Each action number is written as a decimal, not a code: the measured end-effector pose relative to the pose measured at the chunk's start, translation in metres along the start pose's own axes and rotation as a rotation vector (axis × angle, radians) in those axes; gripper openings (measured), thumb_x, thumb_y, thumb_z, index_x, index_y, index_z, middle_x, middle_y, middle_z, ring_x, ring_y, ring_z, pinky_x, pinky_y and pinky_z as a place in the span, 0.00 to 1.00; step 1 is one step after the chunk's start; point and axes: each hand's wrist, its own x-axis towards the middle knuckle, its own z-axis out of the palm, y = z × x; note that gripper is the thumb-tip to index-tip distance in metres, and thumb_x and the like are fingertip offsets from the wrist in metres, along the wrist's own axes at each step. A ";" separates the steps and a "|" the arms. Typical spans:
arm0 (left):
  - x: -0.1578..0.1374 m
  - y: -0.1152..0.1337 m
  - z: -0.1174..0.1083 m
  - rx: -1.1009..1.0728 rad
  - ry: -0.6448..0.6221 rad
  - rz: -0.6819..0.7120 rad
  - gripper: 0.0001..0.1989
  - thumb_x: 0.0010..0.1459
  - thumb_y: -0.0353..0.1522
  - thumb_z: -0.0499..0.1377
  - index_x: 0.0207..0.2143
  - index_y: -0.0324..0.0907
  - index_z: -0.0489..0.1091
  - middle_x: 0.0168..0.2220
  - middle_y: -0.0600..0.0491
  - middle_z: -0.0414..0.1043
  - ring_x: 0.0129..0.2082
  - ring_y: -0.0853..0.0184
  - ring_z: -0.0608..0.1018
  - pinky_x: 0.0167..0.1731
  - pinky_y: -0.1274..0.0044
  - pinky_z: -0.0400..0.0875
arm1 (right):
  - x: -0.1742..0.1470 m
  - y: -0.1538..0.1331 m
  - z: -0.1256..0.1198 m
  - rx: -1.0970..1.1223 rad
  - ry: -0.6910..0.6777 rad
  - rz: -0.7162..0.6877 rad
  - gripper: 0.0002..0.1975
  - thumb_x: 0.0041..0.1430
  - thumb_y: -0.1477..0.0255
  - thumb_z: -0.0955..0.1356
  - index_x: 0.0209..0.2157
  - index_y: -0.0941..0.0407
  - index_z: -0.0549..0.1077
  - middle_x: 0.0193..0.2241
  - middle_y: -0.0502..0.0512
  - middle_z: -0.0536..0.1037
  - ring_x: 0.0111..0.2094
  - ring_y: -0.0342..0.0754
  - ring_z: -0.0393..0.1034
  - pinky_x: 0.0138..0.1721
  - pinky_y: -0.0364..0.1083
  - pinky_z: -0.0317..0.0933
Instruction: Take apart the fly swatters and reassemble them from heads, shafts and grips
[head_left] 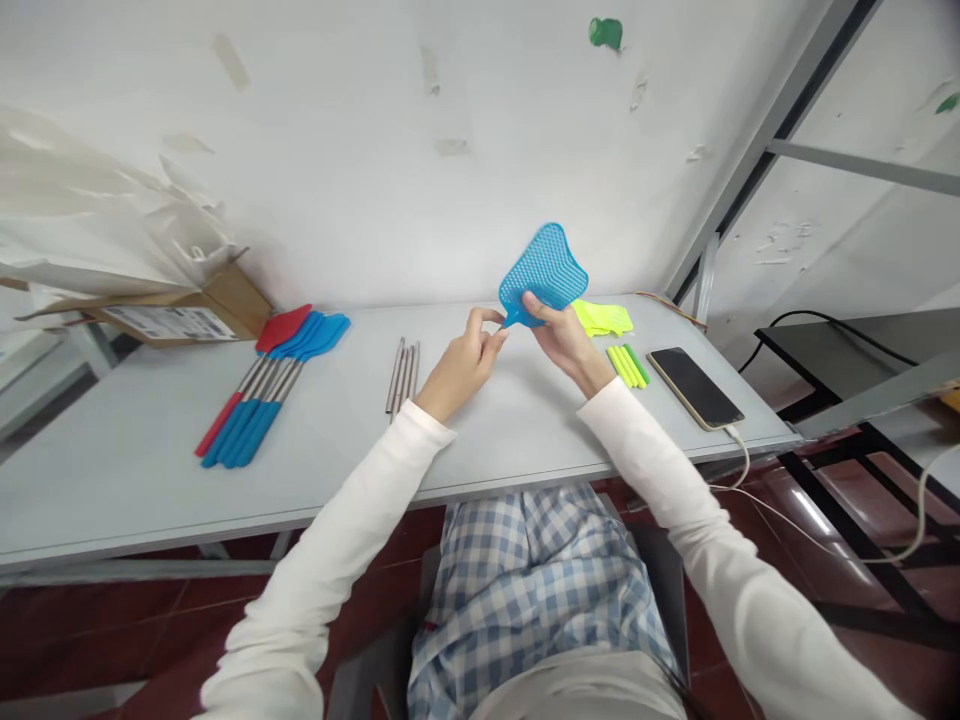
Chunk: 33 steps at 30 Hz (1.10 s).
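A blue perforated fly swatter head (pixel 546 268) is raised over the table, its broad end pointing up and away. My right hand (pixel 562 340) is closed on its lower part, thumb across the mesh. At the narrow neck, my left hand (pixel 465 365) pinches with thumb and forefinger; the very tip is hidden between them. Several thin metal rods (pixel 403 375) lie just left of my left hand. Behind my right hand are yellow-green swatter heads (pixel 606 318). Several yellow-green handle grips and a darker green one (pixel 630 366) lie beside that wrist.
On the left lie several telescopic fly swatters (pixel 259 390), blue and one red. An open cardboard box (pixel 217 305) stands behind them. A phone (pixel 696 387) with a white charging cable (pixel 744 460) lies at the right. The white wall (pixel 360 200) borders the table's back edge.
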 end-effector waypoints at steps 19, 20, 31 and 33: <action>-0.036 0.025 -0.017 0.660 -0.278 0.277 0.19 0.70 0.38 0.42 0.39 0.43 0.70 0.27 0.49 0.72 0.21 0.67 0.73 0.22 0.75 0.56 | -0.070 -0.084 -0.028 -1.885 -0.761 -0.371 0.21 0.62 0.82 0.64 0.53 0.50 0.75 0.32 0.54 0.83 0.28 0.45 0.73 0.28 0.43 0.53; -0.036 0.022 -0.021 0.654 -0.287 0.303 0.19 0.70 0.38 0.41 0.38 0.44 0.70 0.26 0.50 0.71 0.20 0.68 0.71 0.21 0.76 0.54 | -0.074 -0.088 -0.026 -1.935 -0.789 -0.390 0.22 0.62 0.83 0.64 0.53 0.50 0.74 0.30 0.53 0.82 0.25 0.44 0.72 0.26 0.43 0.49; -0.020 -0.018 -0.046 0.666 -0.319 0.442 0.18 0.67 0.31 0.42 0.33 0.46 0.70 0.22 0.54 0.66 0.19 0.71 0.66 0.19 0.76 0.47 | -0.070 -0.107 -0.031 -2.091 -0.815 -0.331 0.18 0.62 0.81 0.63 0.47 0.49 0.76 0.20 0.49 0.77 0.15 0.42 0.60 0.23 0.47 0.38; -0.023 -0.023 -0.054 0.678 -0.309 0.451 0.18 0.66 0.28 0.42 0.33 0.46 0.70 0.21 0.55 0.65 0.19 0.71 0.66 0.19 0.75 0.46 | -0.063 -0.111 -0.040 -2.059 -0.815 -0.342 0.18 0.63 0.79 0.62 0.45 0.48 0.77 0.19 0.49 0.77 0.15 0.43 0.60 0.23 0.47 0.40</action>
